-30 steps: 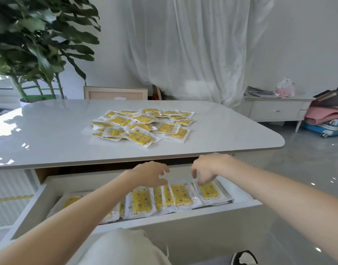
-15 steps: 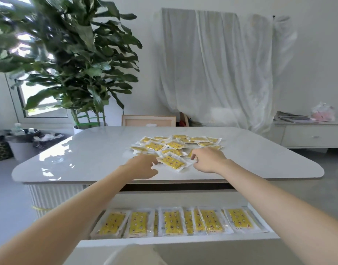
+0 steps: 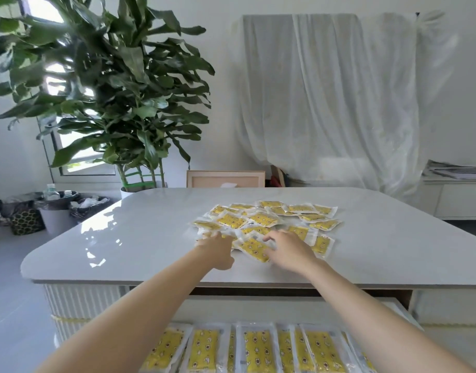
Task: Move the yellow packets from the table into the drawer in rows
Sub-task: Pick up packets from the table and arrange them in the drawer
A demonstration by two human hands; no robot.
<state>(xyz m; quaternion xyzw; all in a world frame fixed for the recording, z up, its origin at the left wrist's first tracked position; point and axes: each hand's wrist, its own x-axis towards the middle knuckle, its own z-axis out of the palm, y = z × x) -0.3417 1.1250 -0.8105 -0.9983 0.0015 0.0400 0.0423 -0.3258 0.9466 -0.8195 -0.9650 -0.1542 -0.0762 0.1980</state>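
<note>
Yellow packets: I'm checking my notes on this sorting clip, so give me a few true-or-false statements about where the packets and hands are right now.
1. A loose pile of yellow packets lies on the white table. True.
2. The drawer below the table is shut. False: it is pulled open, with a row of packets inside.
3. Both hands are down in the drawer. False: the left hand and right hand reach the near edge of the pile on the table.
4. A large leafy plant stands behind the table's far left side. True.
5. The packets in the drawer lie side by side. True.
</note>
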